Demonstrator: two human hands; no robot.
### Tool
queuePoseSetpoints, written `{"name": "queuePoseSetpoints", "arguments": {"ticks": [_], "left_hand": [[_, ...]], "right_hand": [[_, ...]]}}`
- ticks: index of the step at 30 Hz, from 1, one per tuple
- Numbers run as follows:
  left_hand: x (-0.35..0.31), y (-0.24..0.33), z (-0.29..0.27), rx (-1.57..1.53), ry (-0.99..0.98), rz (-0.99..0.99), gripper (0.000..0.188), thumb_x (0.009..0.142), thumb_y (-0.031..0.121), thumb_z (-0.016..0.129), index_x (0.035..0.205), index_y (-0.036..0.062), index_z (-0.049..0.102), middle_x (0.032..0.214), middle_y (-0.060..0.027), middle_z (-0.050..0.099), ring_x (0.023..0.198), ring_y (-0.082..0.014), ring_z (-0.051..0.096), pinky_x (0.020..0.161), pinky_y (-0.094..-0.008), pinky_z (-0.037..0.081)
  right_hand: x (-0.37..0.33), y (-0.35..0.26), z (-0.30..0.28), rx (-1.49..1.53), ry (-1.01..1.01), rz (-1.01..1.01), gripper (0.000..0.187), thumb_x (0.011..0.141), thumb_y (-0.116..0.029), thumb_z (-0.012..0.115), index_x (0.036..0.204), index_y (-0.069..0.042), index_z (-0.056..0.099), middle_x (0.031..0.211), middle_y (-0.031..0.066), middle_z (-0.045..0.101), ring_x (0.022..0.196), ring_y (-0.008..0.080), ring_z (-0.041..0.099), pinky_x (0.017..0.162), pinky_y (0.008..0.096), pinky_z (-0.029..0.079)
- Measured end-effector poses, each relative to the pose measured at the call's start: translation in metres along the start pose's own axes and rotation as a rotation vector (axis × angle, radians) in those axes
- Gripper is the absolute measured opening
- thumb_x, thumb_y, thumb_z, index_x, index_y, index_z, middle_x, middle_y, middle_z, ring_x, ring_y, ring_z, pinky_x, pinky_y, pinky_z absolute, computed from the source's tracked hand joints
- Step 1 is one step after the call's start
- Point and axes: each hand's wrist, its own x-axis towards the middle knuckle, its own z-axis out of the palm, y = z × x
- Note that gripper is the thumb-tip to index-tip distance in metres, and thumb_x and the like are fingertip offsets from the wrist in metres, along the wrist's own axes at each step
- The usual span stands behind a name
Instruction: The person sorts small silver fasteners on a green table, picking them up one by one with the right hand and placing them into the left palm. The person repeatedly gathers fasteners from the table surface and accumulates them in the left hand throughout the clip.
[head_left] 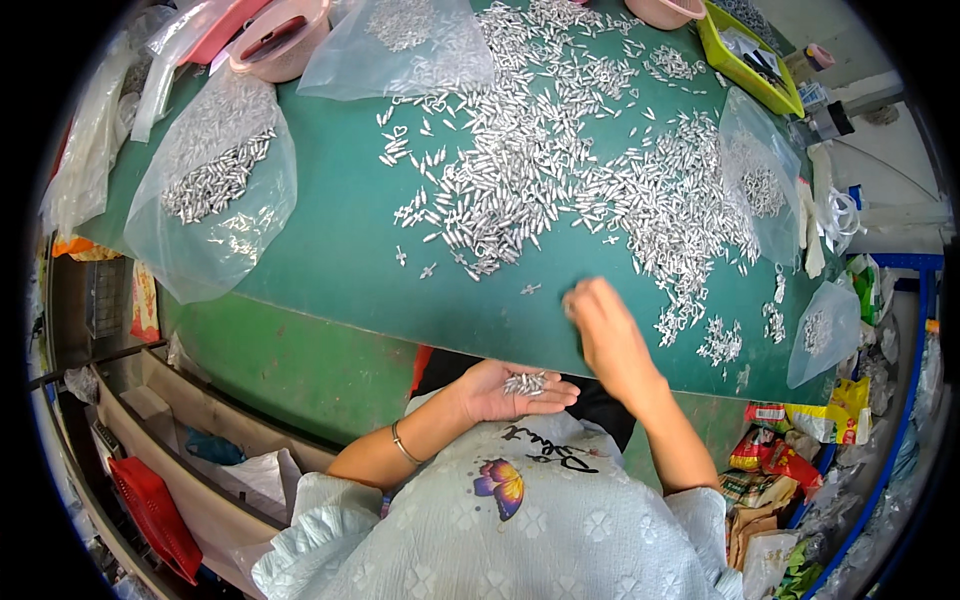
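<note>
My left hand point(484, 393) lies palm up below the table's front edge, bearing a small heap of silver, bullet-shaped metal pieces point(524, 384). Over the green table point(380, 290), near its front edge, my right hand point(612, 340) is closed, its fingers curled together. Whatever its fingertips hold, if anything, is hidden. A large spread of similar silver pieces point(510, 200) covers the table beyond my hands. Just left of my right hand lies one small cross-shaped piece point(530, 289). To its right sits a small separate heap of silver pieces point(719, 342).
Clear plastic bags with silver pieces stand at the left point(215, 190), far side point(400, 60) and right point(762, 185). Pink basins point(285, 50) and a yellow-green tray point(745, 62) line the far edge. An open drawer point(200, 400) is at lower left; packets point(780, 450) crowd the lower right.
</note>
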Motion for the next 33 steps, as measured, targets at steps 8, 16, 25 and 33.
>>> {"name": "queuePoseSetpoints", "arguments": {"ticks": [8,16,25,33], "left_hand": [[0.001,-0.011,0.022,0.023,0.172,0.076,0.044,0.101,0.011,0.039,0.13,-0.0209,0.038,0.141,-0.0355,0.042,0.131,-0.0436,0.047,0.112,-0.052,0.039],[0.006,-0.009,0.043,0.337,0.374,0.071,0.056,0.103,0.022,0.032,0.137,-0.022,0.032,0.143,-0.041,0.035,0.131,-0.0453,0.045,0.11,-0.0492,0.041],[0.009,-0.001,-0.014,0.189,0.074,0.006,0.032,0.097,0.014,0.053,0.117,-0.0115,0.056,0.126,-0.0304,0.057,0.112,-0.0347,0.064,0.097,-0.0432,0.054],[0.006,-0.004,-0.003,0.295,0.144,0.036,0.023,0.097,0.012,0.056,0.111,-0.0057,0.059,0.121,-0.0249,0.061,0.108,-0.0311,0.066,0.096,-0.0417,0.054]], "right_hand": [[0.001,-0.025,-0.033,0.454,-0.294,-0.064,0.018,0.085,-0.002,0.066,0.102,-0.001,0.062,0.104,0.0135,0.057,0.095,0.0303,0.06,0.08,0.0383,0.05],[0.081,0.037,-0.013,-0.251,0.25,0.073,0.028,0.084,-0.006,0.067,0.109,0.001,0.057,0.107,0.0164,0.055,0.096,0.0359,0.056,0.083,0.043,0.048],[0.012,0.019,-0.018,-0.036,0.098,-0.035,0.022,0.081,0.005,0.065,0.103,0.0,0.062,0.105,0.0138,0.055,0.093,0.0316,0.056,0.08,0.04,0.048],[-0.003,0.014,-0.029,0.113,0.217,0.042,0.027,0.076,0.004,0.072,0.102,0.001,0.065,0.107,0.0131,0.058,0.096,0.0304,0.057,0.082,0.0367,0.047]]}}
